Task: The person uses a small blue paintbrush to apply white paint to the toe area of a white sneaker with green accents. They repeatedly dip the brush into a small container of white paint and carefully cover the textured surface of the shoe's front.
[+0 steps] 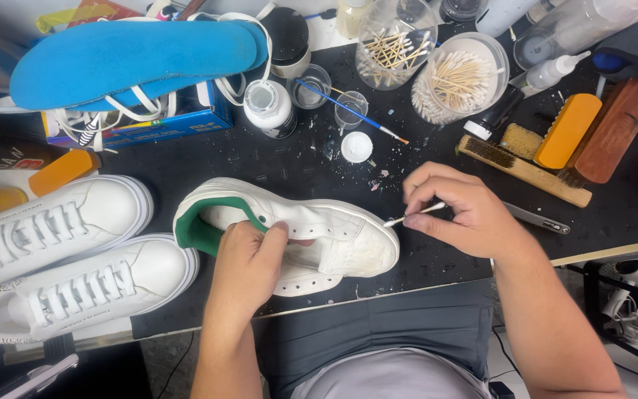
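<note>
Hands working on a white shoe with a thin stick

The left hand (pixel 249 266) is gripping the unlaced white shoe (pixel 319 233) with a green lining, which is lying on its side near the front edge of the black table (pixel 260 166), while the right hand (pixel 455 210) is pinching a thin stick (pixel 413 215) whose tip is pointing at the shoe's toe; a laced white pair (pixel 60 258) is sitting to the left, brushes (pixel 548 151) and tubs of sticks (pixel 459 77) behind
</note>
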